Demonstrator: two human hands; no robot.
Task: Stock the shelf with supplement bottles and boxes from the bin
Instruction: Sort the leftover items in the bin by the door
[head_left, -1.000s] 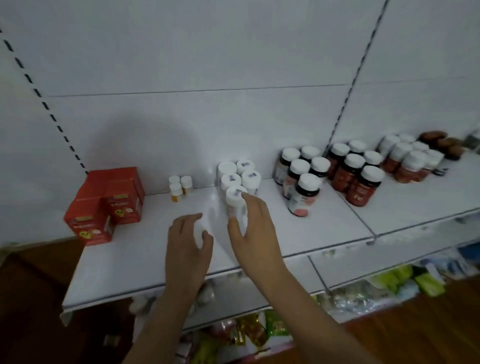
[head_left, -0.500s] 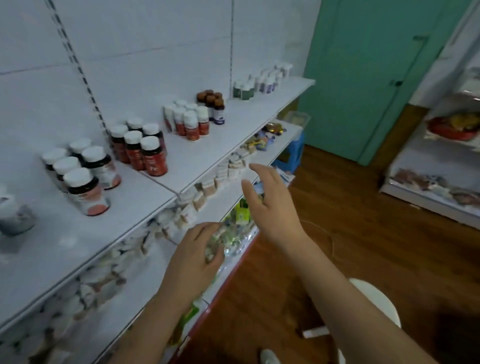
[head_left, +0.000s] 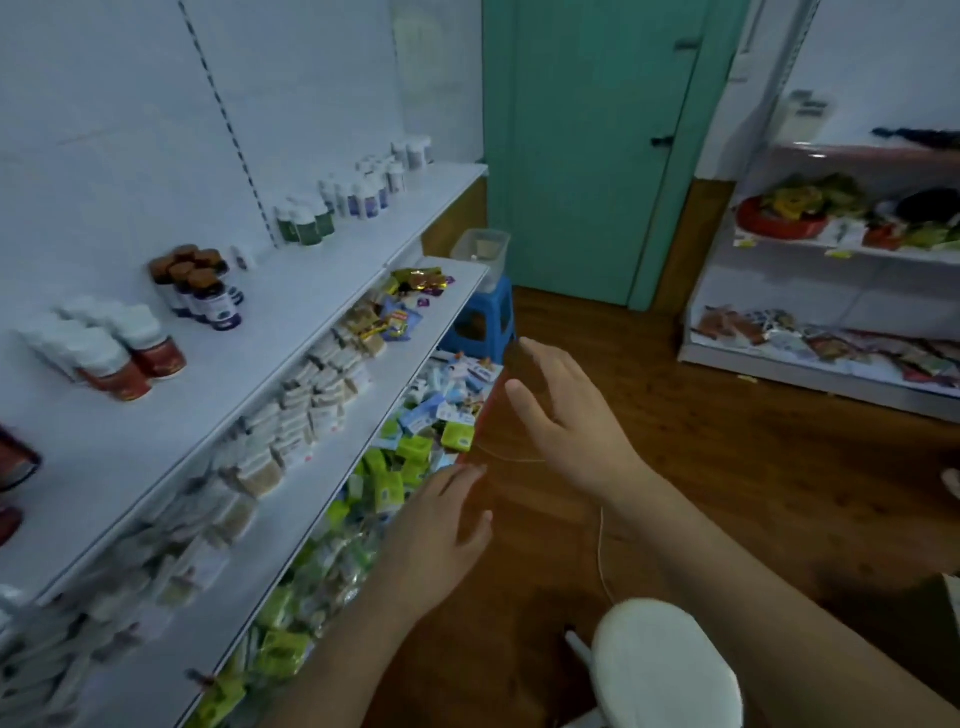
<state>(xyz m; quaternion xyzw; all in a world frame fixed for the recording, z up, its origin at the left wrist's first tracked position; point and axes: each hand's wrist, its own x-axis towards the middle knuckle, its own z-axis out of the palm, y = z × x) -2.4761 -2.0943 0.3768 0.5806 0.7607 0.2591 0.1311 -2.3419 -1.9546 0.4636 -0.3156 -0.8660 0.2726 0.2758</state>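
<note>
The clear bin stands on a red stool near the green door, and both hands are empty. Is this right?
Not quite: in the head view the stool under the clear bin is blue, not red. The bin is near the green door, and the left hand and right hand are empty.

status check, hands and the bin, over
Left hand open, empty. Right hand open, empty, fingers spread above the wooden floor. Clear plastic bin sits on the blue plastic stool ahead by the teal door. Path looks open.
</note>
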